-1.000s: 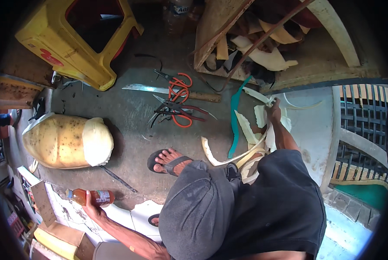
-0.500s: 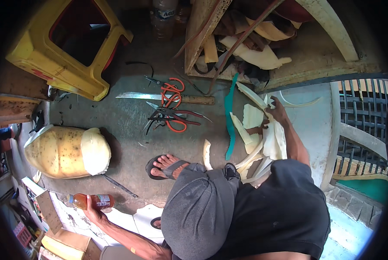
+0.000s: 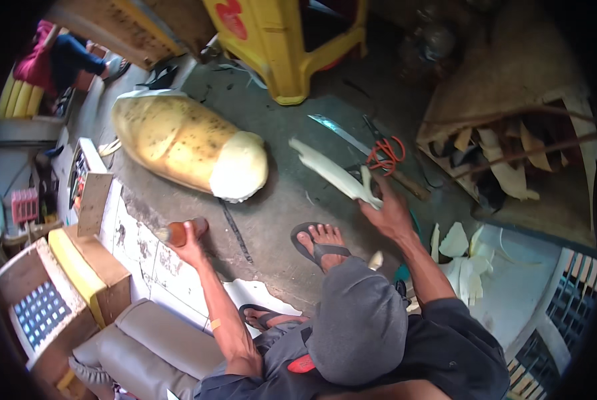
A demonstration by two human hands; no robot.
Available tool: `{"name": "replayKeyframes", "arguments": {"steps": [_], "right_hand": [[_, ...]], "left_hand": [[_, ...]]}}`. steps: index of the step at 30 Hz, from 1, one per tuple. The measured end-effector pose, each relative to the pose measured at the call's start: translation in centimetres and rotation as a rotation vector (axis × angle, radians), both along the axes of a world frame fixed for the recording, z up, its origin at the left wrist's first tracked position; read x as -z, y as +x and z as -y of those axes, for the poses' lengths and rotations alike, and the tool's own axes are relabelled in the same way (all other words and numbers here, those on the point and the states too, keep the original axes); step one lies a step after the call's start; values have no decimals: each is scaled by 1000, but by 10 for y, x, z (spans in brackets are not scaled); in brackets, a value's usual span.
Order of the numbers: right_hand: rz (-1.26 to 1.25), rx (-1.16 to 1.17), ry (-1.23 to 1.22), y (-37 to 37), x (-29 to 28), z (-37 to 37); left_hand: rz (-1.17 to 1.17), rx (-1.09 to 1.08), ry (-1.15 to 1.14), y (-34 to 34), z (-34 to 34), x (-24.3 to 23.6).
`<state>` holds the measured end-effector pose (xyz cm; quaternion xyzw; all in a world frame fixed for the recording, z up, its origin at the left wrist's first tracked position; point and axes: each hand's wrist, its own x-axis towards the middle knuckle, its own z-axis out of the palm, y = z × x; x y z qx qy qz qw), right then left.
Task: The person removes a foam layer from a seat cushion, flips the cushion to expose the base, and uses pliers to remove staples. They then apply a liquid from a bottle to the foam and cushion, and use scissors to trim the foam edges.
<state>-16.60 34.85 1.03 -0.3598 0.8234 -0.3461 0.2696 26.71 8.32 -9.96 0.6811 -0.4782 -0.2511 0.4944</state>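
My left hand [image 3: 190, 249] is wrapped round a plastic bottle [image 3: 177, 233] of amber-brown liquid, tilted over the white tiles. In my right hand [image 3: 386, 212] is a long cream-coloured foam strip [image 3: 328, 175], gripped at its near end and pointing away to the left. Beyond my hands, on the dark floor, lies a large rounded block of yellowed, speckled foam [image 3: 178, 137] with a paler end. Past the strip rest a long knife [image 3: 342, 135] with a wooden handle and red-handled scissors [image 3: 386, 157].
A yellow plastic stool [image 3: 278, 47] stands at the far side. Scraps fill a wooden box [image 3: 512, 153] on the right. Foam offcuts [image 3: 468, 273] lie beside my right arm. A grey cushion [image 3: 158, 340] sits at lower left. Another person's leg [image 3: 78, 57] shows at far left.
My right hand has left the offcut pile and moved left over the floor with a foam strip in it. The left hand keeps the bottle. The view has turned left.
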Motion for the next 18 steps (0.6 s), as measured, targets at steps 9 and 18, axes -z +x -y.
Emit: {"name": "replayKeyframes", "arguments": {"steps": [9, 18], "right_hand": [[-17, -219, -72, 58, -9, 139], [-29, -170, -85, 98, 11, 124]], "left_hand": [[-274, 62, 129, -5, -24, -12], [-329, 25, 173, -12, -34, -21]]}}
